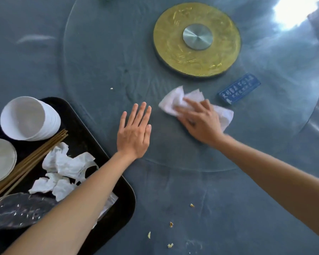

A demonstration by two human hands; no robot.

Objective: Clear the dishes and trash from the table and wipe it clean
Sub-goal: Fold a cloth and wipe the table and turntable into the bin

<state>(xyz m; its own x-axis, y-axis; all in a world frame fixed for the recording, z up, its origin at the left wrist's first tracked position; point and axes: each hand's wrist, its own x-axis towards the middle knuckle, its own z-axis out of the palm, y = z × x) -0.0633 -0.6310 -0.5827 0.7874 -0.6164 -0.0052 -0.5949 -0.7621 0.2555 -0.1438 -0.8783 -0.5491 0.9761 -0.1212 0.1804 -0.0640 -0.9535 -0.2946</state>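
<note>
Grey table (210,199), left hand (133,132) flat and open, right hand (199,120) pressing half-hidden white cloth (175,101), fingers blurred.

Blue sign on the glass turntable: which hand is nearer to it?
Right. The right hand presses a white cloth just below-left of the blue sign. The left hand lies flat on the glass, farther left, beyond the cloth.
</note>
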